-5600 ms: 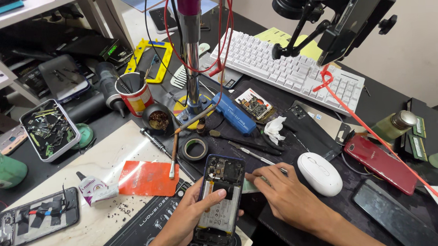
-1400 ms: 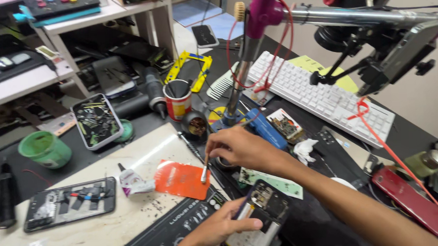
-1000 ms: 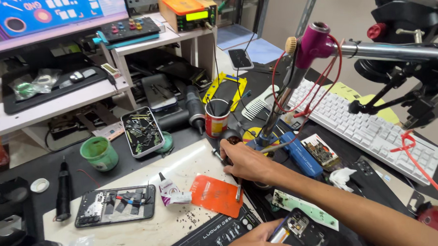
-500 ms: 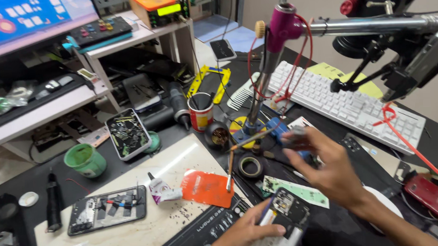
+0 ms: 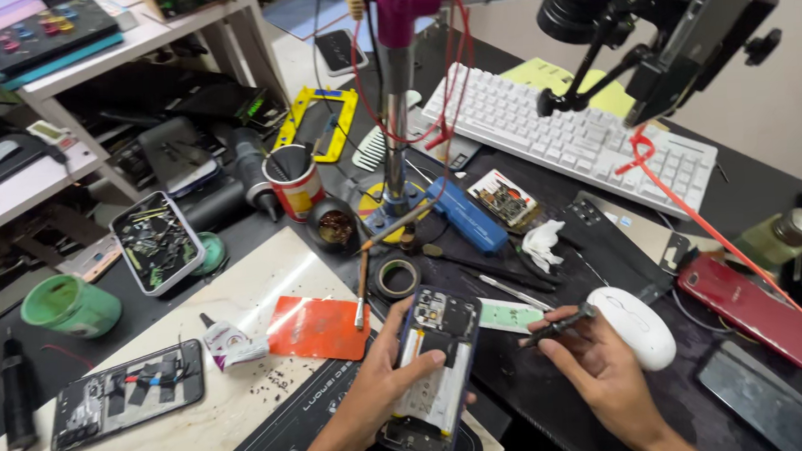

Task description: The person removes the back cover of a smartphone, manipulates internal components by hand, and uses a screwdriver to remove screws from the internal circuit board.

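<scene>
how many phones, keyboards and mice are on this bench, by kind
opened phones with the back off: 2, one in the left hand, one lying flat
red phone: 1
white keyboard: 1
white mouse: 1
total: 5

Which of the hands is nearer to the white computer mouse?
The right. The right hand, holding a thin dark tool, sits just beside the white computer mouse; the left hand grips the opened phone farther off.

Three phones: one opened phone (image 5: 438, 359), one dismantled phone (image 5: 125, 406), one red phone (image 5: 752, 309); one keyboard (image 5: 577, 137).
</scene>
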